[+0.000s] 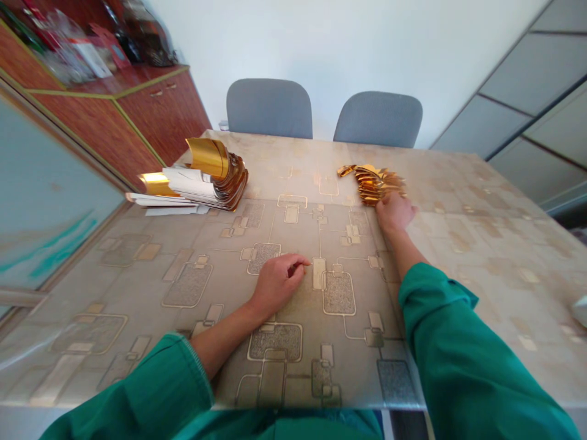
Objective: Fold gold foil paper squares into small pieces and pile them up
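Note:
My left hand (280, 280) rests on the patterned tablecloth near the middle. Its fingers are loosely bent, a gap shows between thumb and forefinger, and nothing is in it. Farther right, my right hand (395, 212) reaches to the near end of a row of folded gold paper pieces (372, 182). Its fingers are closed on folded gold paper there; the fingertips are partly hidden. At the far left lies a thick stack of gold foil paper sheets (208, 157), bent over, with white backs showing.
The tablecloth (220, 342) covers a large table. Two grey chairs (269, 107) stand behind its far edge, against a white wall. A reddish wooden cabinet (160, 104) with bottles and bags is at the back left. Something white (580, 310) sits at the right edge.

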Demonstrator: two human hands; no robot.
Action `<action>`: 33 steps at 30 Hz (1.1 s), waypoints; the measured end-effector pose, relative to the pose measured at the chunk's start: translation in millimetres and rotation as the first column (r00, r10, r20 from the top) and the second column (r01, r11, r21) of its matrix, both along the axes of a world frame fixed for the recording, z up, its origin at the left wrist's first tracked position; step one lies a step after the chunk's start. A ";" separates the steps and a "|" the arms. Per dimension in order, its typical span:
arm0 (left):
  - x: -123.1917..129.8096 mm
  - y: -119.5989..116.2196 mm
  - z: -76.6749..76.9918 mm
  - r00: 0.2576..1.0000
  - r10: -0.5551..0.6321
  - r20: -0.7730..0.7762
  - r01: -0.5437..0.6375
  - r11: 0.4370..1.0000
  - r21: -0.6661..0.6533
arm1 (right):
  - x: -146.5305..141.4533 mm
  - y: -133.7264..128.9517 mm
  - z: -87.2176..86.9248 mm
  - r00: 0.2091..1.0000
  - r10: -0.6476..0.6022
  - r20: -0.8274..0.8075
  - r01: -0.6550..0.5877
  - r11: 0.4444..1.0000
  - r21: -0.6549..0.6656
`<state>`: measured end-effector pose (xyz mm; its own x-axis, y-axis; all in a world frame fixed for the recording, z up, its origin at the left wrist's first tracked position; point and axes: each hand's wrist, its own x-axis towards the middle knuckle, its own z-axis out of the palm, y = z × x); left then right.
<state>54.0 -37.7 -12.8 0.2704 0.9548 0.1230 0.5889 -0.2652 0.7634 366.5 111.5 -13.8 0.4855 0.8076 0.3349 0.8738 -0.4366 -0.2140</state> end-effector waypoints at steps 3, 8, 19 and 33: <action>0.1 0.5 0.1 1.000 0.004 0.002 -0.004 1.000 -0.005 | -1.5 1.5 -0.7 1.000 0.004 0.001 -0.004 1.000 -0.001; 0.0 1.5 0.4 1.000 0.006 -0.003 -0.006 1.000 -0.005 | -2.9 3.6 -1.8 0.999 0.009 0.031 -0.008 1.000 -0.025; -0.5 0.7 0.6 1.000 -0.005 0.003 0.005 1.000 -0.003 | -12.9 -4.0 -4.2 0.998 0.053 0.035 -0.053 0.999 -0.008; 0.3 2.5 0.7 1.000 -0.011 0.004 0.011 1.000 -0.005 | -10.0 -22.1 -3.8 0.970 0.234 0.067 -0.229 0.970 -0.082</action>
<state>54.4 -35.2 -12.0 0.2801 0.9525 0.1195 0.5832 -0.2677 0.7670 356.6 89.5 -17.7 0.2578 0.9187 0.2992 0.9654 -0.2323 -0.1184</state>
